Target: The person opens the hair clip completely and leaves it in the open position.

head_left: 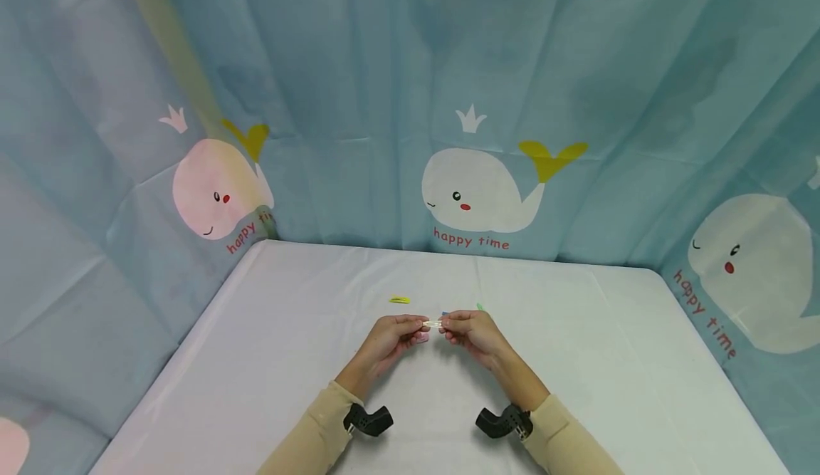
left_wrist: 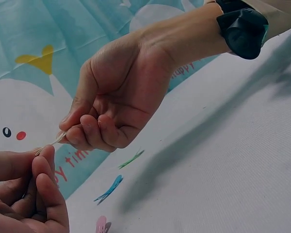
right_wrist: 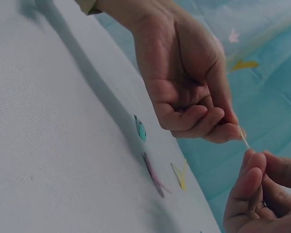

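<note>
A slim cream-white hair clip (head_left: 432, 324) is stretched between both hands, a little above the table. My left hand (head_left: 389, 340) pinches one end between thumb and fingertips. The other end sits in the pinch of my right hand (head_left: 476, 336). In the left wrist view a thin part of the clip (left_wrist: 56, 139) bridges the two sets of fingertips; the fingers cover its ends. A pink hair clip (head_left: 423, 337) lies on the table just beneath the left fingers. Near the right fingers, a blue clip (left_wrist: 109, 189) and a green clip (left_wrist: 131, 159) lie on the cloth.
Farther back on the white-covered table (head_left: 269, 361) lies a yellow clip (head_left: 400, 300). The right wrist view shows a teal clip (right_wrist: 140, 128) on the cloth near the pink one. A blue curtain (head_left: 359, 105) printed with whales hangs behind and beside the table.
</note>
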`<state>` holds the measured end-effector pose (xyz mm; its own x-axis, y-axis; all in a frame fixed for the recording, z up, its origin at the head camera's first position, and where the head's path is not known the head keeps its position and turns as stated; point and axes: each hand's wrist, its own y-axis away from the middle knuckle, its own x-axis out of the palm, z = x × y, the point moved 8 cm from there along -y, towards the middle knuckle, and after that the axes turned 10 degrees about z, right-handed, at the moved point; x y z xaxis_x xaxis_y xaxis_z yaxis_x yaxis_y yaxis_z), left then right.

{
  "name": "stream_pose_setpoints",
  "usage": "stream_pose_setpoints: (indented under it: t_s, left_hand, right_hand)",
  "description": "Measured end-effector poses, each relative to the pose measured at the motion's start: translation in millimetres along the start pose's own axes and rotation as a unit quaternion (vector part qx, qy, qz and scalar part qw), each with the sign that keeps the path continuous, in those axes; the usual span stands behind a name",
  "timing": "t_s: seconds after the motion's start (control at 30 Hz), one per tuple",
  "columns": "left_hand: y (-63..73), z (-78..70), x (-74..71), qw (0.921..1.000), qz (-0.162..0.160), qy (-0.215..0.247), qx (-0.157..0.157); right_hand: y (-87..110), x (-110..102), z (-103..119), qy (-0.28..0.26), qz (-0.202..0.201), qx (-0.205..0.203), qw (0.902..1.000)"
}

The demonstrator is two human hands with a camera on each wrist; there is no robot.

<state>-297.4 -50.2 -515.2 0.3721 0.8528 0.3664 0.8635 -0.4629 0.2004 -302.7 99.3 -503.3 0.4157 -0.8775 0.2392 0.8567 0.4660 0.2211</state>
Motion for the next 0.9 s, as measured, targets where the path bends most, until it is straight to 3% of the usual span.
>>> stream_pose_setpoints:
  t_s: [0.9]
  left_hand:
    - [-2.5, 5.6, -1.3, 0.9995, -0.026, -0.011, -0.009]
  right_hand:
    - [1.3, -6.0, -3.6, -0.001, -0.01, 0.002, 0.9999]
